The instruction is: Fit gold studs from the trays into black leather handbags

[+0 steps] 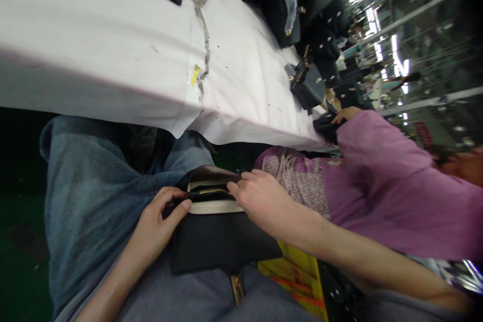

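Head view shows the black bag (222, 231) at six o'clock, mouth already open, not yet closed. My left hand (160, 216) pinches its nine-o'clock edge; my right hand (260, 198) grasps three o'clock. Whether the inner zipper (209, 191) is finished, I cannot tell.

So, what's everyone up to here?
Someone has a black bag on their lap, its flap folded back toward them. Their left hand holds one end of the opening; their right hand is at the other end, its grip partly hidden. Inside, a gold-toned zip shows. Beside them, a person in a purple top has a hand on a dark item at the edge of the white-covered table, where more black bags sit.
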Tool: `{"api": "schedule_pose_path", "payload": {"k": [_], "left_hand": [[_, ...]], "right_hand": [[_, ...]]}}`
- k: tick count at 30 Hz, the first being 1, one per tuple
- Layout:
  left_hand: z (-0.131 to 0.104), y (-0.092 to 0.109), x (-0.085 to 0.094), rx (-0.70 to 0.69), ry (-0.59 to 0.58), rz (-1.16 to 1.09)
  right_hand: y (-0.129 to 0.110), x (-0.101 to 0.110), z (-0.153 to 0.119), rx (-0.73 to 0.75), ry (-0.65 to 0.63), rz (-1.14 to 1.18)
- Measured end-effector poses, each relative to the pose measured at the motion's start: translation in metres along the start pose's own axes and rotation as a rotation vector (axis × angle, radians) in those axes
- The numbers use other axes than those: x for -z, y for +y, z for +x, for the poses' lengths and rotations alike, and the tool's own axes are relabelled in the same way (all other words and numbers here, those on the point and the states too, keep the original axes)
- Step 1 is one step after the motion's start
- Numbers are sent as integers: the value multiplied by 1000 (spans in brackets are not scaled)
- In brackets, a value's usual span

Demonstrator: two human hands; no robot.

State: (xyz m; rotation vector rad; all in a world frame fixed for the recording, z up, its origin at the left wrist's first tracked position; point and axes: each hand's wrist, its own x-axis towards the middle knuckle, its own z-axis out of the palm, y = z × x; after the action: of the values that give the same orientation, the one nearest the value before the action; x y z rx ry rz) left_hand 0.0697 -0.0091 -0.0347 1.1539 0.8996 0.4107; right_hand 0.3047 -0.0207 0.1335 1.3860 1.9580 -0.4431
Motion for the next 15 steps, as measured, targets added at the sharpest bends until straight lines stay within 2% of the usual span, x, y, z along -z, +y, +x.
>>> {"api": "schedule_pose_path", "payload": {"k": [4, 7, 15], "left_hand": [[1, 0, -1, -16, 14, 8], [2, -1, -3, -26, 27, 18], [2, -5, -4, -56, 32, 55]], "right_hand": [[7, -9, -4, -48, -89, 8], [12, -15, -1, -30, -117, 20], [28, -23, -5, -52, -36, 74]]}}
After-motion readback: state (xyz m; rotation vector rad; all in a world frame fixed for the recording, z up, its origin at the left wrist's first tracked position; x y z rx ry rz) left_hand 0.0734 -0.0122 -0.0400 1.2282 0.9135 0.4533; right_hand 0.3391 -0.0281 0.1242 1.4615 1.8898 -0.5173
